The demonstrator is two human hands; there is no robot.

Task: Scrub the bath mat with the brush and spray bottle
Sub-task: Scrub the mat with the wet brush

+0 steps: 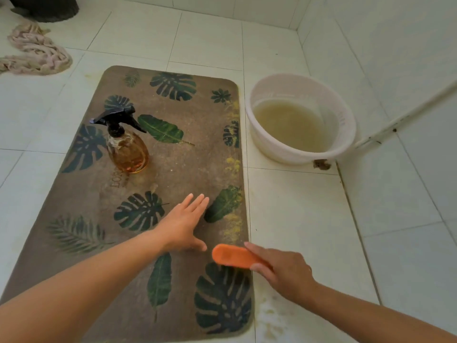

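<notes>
My left hand (183, 224) lies flat on the brown rectangular bath mat with the dark green leaf print (193, 154), fingers straight and close together, pointing toward 1 o'clock, thumb spread toward the brush; it grasps nothing. My right hand (282, 271) is curled round one end of the orange oblong plastic scrub brush (235, 256), which sits on the mat's right edge at about 5 o'clock from the mat's middle, its free end pointing toward 9 o'clock, just beside my left thumb. The clear amber-tinted spray bottle with the black trigger head (127, 149) stands upright on the mat at about 10 o'clock from my left hand, well apart from both hands. Yellowish stains (232, 229) run along the mat's right border. The mat lies on the white tiled floor (309, 219). At 2 o'clock, just off the mat's right edge, stands a round pale pink plastic basin (346, 134) holding murky yellowish water. At 10 o'clock, away from the mat, a crumpled pinkish cloth (37, 50) lies on the floor.
</notes>
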